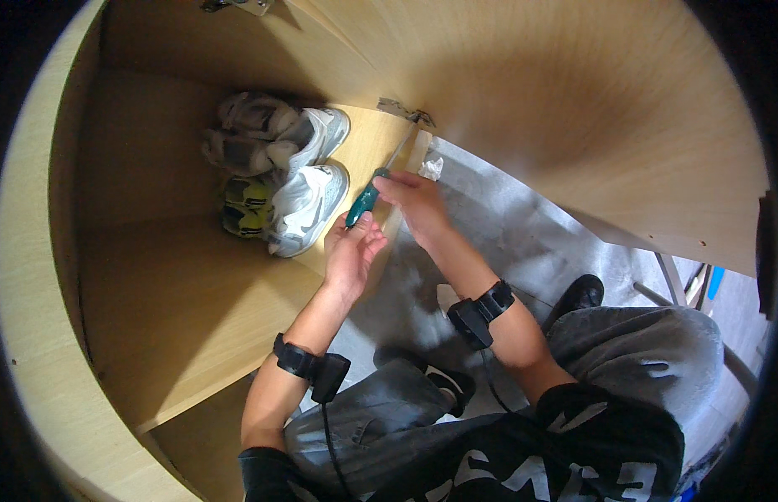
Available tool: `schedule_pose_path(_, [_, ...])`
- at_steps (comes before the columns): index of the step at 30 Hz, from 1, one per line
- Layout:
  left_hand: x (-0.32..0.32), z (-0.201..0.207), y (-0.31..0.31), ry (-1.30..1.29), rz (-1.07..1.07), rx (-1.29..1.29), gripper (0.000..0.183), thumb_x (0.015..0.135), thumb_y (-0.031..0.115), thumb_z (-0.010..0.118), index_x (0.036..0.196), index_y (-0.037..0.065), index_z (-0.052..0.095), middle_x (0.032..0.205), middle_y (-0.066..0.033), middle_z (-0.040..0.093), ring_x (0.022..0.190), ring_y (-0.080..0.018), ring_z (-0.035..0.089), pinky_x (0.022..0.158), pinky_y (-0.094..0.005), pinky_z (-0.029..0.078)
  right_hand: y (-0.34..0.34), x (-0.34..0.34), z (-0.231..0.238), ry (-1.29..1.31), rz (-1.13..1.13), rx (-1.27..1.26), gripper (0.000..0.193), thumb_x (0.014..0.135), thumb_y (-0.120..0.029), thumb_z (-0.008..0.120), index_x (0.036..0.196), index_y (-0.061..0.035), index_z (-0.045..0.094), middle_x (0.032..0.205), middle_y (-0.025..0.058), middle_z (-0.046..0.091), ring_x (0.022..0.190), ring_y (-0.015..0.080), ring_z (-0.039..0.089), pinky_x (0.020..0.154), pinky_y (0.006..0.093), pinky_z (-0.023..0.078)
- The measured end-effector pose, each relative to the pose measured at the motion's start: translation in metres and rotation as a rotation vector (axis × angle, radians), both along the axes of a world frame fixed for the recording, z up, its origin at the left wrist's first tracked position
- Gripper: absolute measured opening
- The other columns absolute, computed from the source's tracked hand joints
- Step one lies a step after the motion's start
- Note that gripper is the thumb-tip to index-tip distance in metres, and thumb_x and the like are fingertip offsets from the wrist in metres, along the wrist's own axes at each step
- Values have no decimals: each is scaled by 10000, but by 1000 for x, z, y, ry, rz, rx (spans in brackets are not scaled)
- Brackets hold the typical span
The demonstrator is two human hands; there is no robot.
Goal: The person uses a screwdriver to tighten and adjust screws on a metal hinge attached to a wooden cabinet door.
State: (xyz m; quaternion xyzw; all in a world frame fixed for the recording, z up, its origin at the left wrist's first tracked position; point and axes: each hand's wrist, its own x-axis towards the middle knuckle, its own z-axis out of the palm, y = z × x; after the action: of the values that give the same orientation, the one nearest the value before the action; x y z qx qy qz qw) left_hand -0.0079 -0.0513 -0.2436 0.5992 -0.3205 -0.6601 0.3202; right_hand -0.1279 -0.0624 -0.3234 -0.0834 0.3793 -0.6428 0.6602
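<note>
The screwdriver [365, 199] slants over the front edge of the shelf [365, 134], its shaft reaching toward the hinge [418, 117] by the far front corner, beside the door [573, 109]; whether the tip sits in a screw is too small to tell. The left hand [349, 258] pinches the handle's butt; the right hand [417, 205] grips its shaft end. It should feel light and stiff, its glossy green handle perhaps slippery, best held around the thick middle. Shoes [309, 209] stand alongside.
</note>
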Motion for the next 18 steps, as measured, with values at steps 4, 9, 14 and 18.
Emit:
schedule_pose_path(4, [0, 1, -2, 91, -19, 24, 236, 914, 281, 549, 995, 61, 523, 760, -19, 569, 631, -122, 554, 642, -259, 497, -1, -2, -6, -379, -8, -149, 262, 819, -65, 630, 1049, 55, 593, 1020, 136, 631, 961, 186, 586, 891, 306, 440])
schedule_pose_path(9, [8, 6, -6, 169, -56, 235, 340, 892, 403, 553, 955, 70, 523, 712, -8, 552, 592, -103, 523, 528, -255, 427, 3, -3, 5, -337, 61, -243, 254, 810, -51, 635, 1038, 52, 592, 1047, 141, 623, 989, 184, 579, 909, 301, 433])
schedule_pose_path(14, [-9, 9, -2, -15, 25, 68, 345, 880, 402, 574, 963, 76, 498, 719, -2, 536, 558, -97, 498, 495, -231, 394, 2, -7, -2, 5, 68, -71, 264, 795, -80, 666, 1016, 47, 598, 989, 109, 633, 923, 163, 584, 852, 292, 445])
schedule_pose_path(18, [-5, 7, -2, 7, -10, 50, 322, 909, 393, 526, 940, 73, 498, 703, 6, 515, 524, -87, 454, 469, -210, 353, -1, -7, -6, 84, 65, -26, 315, 801, -134, 675, 1041, 50, 588, 975, 107, 630, 908, 159, 581, 831, 296, 447])
